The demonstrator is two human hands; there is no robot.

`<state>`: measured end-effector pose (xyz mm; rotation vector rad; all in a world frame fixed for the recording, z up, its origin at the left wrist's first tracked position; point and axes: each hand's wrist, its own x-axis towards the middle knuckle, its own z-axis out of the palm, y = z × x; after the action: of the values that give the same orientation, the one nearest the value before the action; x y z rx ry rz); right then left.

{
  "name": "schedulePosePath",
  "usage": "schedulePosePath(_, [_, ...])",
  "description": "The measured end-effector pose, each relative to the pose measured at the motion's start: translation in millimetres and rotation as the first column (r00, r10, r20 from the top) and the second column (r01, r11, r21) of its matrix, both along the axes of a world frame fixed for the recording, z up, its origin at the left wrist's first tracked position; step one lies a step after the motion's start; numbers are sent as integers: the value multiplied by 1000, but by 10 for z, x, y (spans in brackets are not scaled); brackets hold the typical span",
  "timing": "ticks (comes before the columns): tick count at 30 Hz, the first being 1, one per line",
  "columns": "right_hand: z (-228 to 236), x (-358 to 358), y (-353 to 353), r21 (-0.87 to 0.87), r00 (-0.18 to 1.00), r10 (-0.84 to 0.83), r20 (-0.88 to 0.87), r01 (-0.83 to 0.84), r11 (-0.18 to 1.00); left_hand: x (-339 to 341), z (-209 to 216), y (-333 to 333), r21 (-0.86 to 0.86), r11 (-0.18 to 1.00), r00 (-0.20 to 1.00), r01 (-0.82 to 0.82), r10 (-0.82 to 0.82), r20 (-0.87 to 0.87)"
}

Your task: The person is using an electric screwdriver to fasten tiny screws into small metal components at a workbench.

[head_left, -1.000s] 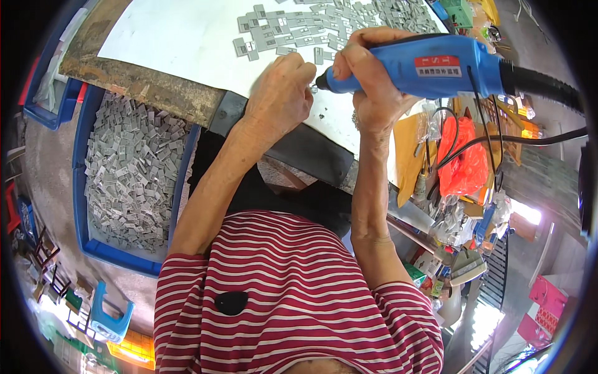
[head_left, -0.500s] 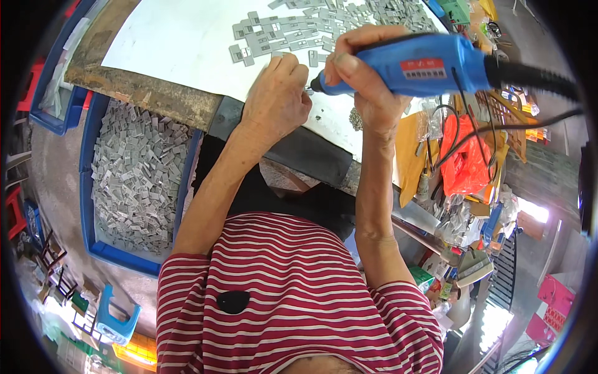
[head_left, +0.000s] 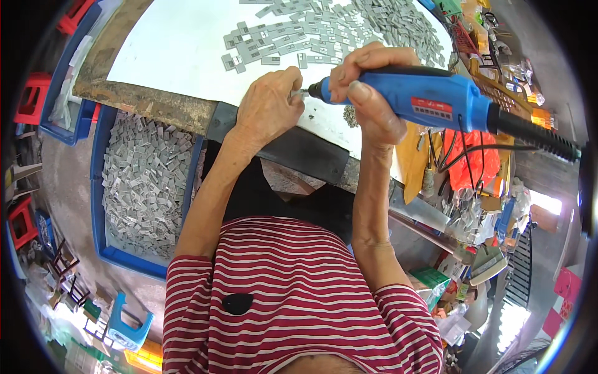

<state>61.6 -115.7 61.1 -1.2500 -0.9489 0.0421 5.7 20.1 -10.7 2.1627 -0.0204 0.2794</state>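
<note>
My right hand (head_left: 374, 87) is wrapped round a blue electric screwdriver (head_left: 430, 96), which lies nearly level with its tip pointing left and its black cable leaving to the right. That tip reaches the fingers of my left hand (head_left: 271, 103), which are curled and pinched together over the white sheet (head_left: 168, 56). What the left fingers hold is hidden behind them. Beyond both hands, many flat grey pieces (head_left: 274, 43) with small slots lie in rows on the sheet. A denser heap of grey pieces (head_left: 405, 31) is at the far right.
To the left of my arm stands a blue bin (head_left: 99, 212) full of grey pieces. A small pile of little metal parts (head_left: 350, 116) lies beneath the screwdriver. At the right are a red plastic bag (head_left: 473, 162), loose cables and brown card (head_left: 412, 159). A blue stool (head_left: 128, 324) is at lower left.
The view has shifted slightly. The screwdriver has tilted, its cable end now lower, and its tip still meets my left fingers. Both hands keep their grip.
</note>
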Motion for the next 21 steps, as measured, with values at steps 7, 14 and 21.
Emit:
schedulePosePath(7, [145, -114, -95, 54, 999, 2, 40, -5, 999, -57, 97, -16, -280, 960, 989, 3, -44, -139])
schedulePosePath(14, [217, -341, -300, 183, 984, -115, -133, 139, 973, -186, 105, 76, -516, 853, 996, -75, 41, -78])
schedulePosePath(21, [23, -294, -370, 224, 945, -228, -236, 281, 933, -857, 183, 588, -574, 783, 968, -241, 233, -90])
